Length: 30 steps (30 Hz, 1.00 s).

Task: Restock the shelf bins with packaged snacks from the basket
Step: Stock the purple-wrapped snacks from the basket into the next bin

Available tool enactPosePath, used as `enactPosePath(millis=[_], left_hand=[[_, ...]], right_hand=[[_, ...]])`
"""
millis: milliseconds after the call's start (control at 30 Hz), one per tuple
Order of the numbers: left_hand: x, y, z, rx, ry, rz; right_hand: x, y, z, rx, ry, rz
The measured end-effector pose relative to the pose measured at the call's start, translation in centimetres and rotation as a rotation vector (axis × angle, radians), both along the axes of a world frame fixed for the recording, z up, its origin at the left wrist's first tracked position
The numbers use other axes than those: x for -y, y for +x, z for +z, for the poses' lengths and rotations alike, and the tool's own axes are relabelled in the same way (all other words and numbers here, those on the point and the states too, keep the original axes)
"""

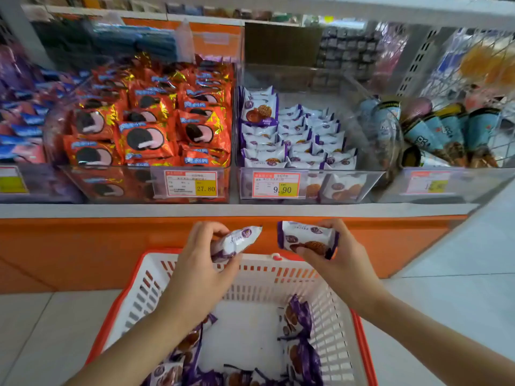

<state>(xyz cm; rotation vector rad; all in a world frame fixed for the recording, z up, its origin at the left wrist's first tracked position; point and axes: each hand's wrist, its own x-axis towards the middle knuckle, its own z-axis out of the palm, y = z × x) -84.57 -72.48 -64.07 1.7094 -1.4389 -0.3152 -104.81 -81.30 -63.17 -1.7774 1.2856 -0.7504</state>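
Note:
My left hand [199, 263] grips a white-and-purple snack packet [239, 240] above the far rim of the basket. My right hand [338, 260] pinches a second packet of the same kind [305, 238], its biscuit picture facing me. Both are held below the orange shelf front. The white basket with an orange rim [250, 271] stands on the floor under my arms and holds several more purple packets [299, 327]. Straight ahead, the clear middle bin [348, 185] holds rows of the same white-and-purple packets [292, 135], with bare room at its back right.
A bin of orange sandwich-biscuit packs [150, 121] sits left of the middle bin, with blue packs [22, 121] further left. Wrapped cones [434, 129] fill the bin on the right. Price labels [276, 183] hang on the bin fronts. Pale floor tiles [446, 288] lie around the basket.

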Motion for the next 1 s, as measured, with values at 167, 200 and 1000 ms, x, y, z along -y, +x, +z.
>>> enactPosePath(millis=[167,200,1000], left_hand=[[1.9,1.7,5.1,0.245,-0.286,-0.121],[2.5,2.1,6.0,0.343,-0.353,-0.141],[12.3,7.7,5.9,0.634,-0.488,-0.39]], right_hand=[[0.8,0.8,4.2,0.058,-0.288,-0.027],[1.1,1.1,4.8,0.086,-0.317,-0.055],[17.1,13.2,9.6,-0.025,-0.302,-0.055]])
